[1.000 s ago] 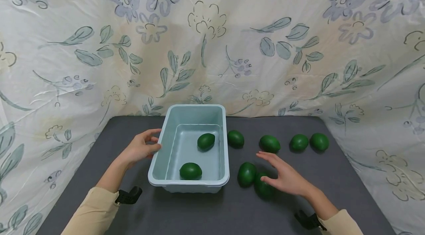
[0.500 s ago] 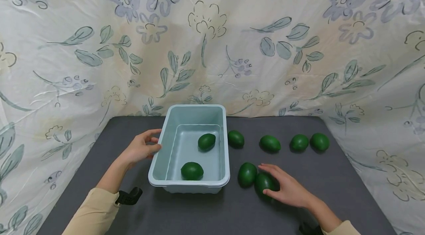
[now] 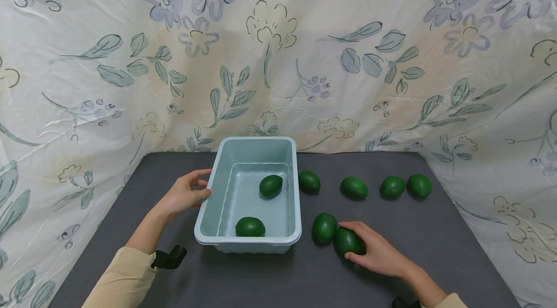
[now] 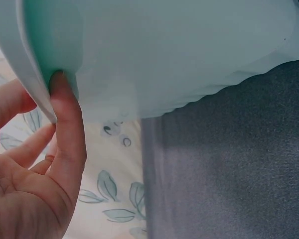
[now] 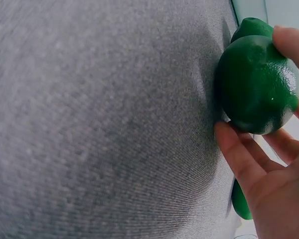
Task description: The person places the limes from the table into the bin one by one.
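Observation:
A pale blue plastic bin (image 3: 250, 240) stands on the dark grey table with two green limes, one at the back (image 3: 271, 186) and one near the front (image 3: 250, 227). At the bin's left rim, my left hand (image 3: 184, 193) holds on; in the left wrist view one digit of the hand (image 4: 67, 134) reaches under the rim against the outer wall. My right hand (image 3: 378, 252) has its thumb and fingers around a lime (image 3: 347, 242) on the table, also seen as a glossy lime (image 5: 256, 84) in the right wrist view. Another lime (image 3: 324, 228) sits right beside it.
Along the back right of the table (image 3: 270, 281) lie more limes: one by the bin (image 3: 309, 183), one farther right (image 3: 354, 188), and a pair, left lime (image 3: 392, 187) and right lime (image 3: 419, 186). A floral curtain (image 3: 278, 56) hangs behind and at both sides.
My right hand has come down from above the near limes and closed its fingers around the right one. The left hand stays at the bin's rim. The front lime in the bin rocked slightly.

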`<action>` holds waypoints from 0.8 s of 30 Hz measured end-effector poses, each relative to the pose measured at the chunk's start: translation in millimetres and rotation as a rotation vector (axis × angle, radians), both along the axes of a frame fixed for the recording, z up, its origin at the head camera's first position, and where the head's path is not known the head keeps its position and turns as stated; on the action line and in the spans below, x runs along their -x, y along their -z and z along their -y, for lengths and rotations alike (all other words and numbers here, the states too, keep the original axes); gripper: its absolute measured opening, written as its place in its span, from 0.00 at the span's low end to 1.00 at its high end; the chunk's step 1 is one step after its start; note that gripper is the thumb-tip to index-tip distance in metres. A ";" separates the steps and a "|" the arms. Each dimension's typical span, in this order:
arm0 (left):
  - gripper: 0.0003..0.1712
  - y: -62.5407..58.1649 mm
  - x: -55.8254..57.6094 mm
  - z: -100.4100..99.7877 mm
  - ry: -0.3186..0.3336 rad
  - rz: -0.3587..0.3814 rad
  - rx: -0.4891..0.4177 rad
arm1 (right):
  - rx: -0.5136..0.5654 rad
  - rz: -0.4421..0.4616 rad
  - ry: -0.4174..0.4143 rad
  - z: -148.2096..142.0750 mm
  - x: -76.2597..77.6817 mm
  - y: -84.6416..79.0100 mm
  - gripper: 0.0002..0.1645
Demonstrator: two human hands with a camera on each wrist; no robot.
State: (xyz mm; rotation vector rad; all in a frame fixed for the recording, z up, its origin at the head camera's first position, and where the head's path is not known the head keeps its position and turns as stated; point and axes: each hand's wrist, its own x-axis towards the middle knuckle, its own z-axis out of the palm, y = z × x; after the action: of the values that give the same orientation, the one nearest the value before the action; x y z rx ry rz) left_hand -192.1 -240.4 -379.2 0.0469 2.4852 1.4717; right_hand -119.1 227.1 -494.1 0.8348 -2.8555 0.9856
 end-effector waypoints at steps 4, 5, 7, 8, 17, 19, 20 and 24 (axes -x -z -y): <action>0.35 -0.4 -0.3 -0.4 0.000 0.002 0.001 | 0.017 0.001 0.002 -0.5 0.2 1.5 0.37; 0.35 -0.6 -0.3 -0.5 0.000 0.003 0.000 | 0.020 -0.002 0.002 -0.6 0.2 1.7 0.37; 0.35 -0.8 -0.4 -0.7 0.001 0.006 -0.002 | 0.021 0.003 0.011 -0.9 0.3 2.1 0.37; 0.35 -0.9 -0.5 -0.7 0.002 0.007 -0.003 | 0.022 0.006 0.016 -1.2 0.2 2.2 0.38; 0.35 -2.2 -1.2 -1.1 0.003 0.014 -0.009 | 0.015 0.006 0.057 -7.1 0.3 -1.1 0.38; 0.35 -2.2 -1.3 -1.1 0.003 0.013 -0.009 | 0.019 -0.003 0.067 -8.6 0.5 -2.2 0.38; 0.35 -2.2 -1.3 -1.0 0.003 0.011 -0.007 | 0.022 -0.006 0.073 -9.4 0.7 -2.5 0.38; 0.35 -1.3 -1.4 -0.5 0.004 0.006 -0.005 | 0.043 -0.007 0.093 -12.3 0.6 -3.3 0.39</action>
State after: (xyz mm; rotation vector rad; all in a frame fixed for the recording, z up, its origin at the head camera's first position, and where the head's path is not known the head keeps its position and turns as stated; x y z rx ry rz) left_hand -190.6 -239.8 -377.9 0.0488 2.4756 1.4738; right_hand -119.7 239.4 -490.8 0.6943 -2.8271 1.0268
